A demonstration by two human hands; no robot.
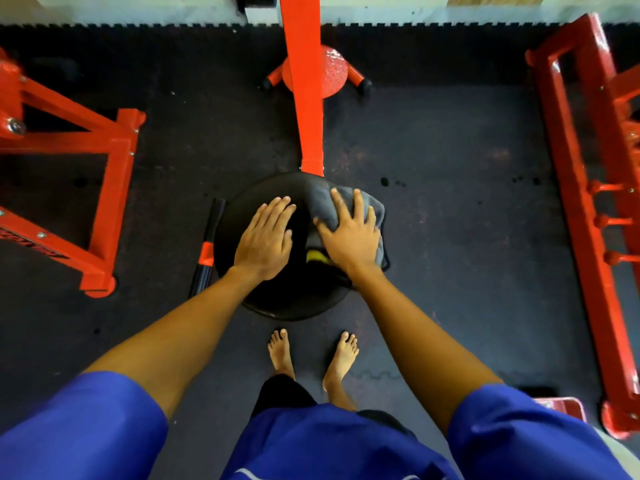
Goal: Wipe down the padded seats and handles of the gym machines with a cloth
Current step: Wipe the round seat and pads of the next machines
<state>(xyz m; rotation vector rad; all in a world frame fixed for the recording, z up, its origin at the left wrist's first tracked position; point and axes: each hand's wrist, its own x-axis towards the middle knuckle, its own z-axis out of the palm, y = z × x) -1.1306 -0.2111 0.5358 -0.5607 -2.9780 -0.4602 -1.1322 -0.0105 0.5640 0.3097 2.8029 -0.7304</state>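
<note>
Dark gym mat (450,237), frame centre: your right hand (349,237) presses cloth (377,211) flat-fingered on round padded seat (228,220); left hand (265,237) flat, steadying, grasps nothing. Seat wipe underway; next sweep cloth toward uncovered left side.

Soft, rather dim indoor light leaves the mat (450,237) murky and shadows faint. The wall strip (138,10) along the top is washed out, and the red disc (334,69) shows small glints. The seat (294,299) and cloth (320,202) at the centre are sharp, but the wide lens bows the right frame (581,202) and smears the left frame (14,98) and the corners.
</note>
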